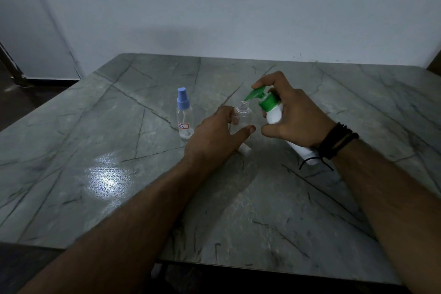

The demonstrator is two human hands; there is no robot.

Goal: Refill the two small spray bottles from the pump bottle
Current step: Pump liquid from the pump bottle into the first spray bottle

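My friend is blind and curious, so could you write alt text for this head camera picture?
A person's right hand tilts a white pump bottle with a green pump, its spout over the open neck of a clear small bottle that the left hand steadies on a grey stone table. A second small spray bottle, blue-capped, stands to the left.

Pump bottle point(274, 114) base behind wrist.

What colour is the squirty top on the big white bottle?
Green. The pump head on the white pump bottle shows clearly in the head view.
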